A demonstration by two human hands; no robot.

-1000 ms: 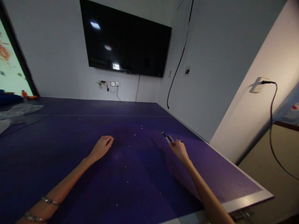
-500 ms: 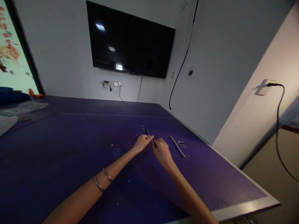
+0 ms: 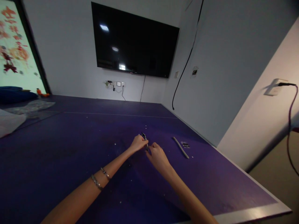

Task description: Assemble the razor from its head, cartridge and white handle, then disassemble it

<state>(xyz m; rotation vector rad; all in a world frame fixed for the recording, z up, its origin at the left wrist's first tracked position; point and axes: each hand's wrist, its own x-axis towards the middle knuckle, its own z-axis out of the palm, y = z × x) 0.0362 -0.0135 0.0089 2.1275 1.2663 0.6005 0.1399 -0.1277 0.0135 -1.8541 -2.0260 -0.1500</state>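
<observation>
My left hand pinches a slim dark stick-like piece with a wider head at its far end. It is held tilted just above the table, and its exact kind is too small to make out. Beside the piece's lower end is my right hand, thumb and fingers slightly apart. Whether those fingertips touch the piece I cannot tell. To the right of my right hand, a thin grey strip lies on the purple table. A small clear packet with dark marks rests next to the strip.
Small white bits are scattered over the tabletop. Clear plastic wrapping and dark blue cloth lie at the far left. A black cable hangs by the right wall. The television is mounted ahead.
The piece has turned more upright in my left hand. My right hand's fingers have loosened from its lower end. The view has shifted slightly left.
</observation>
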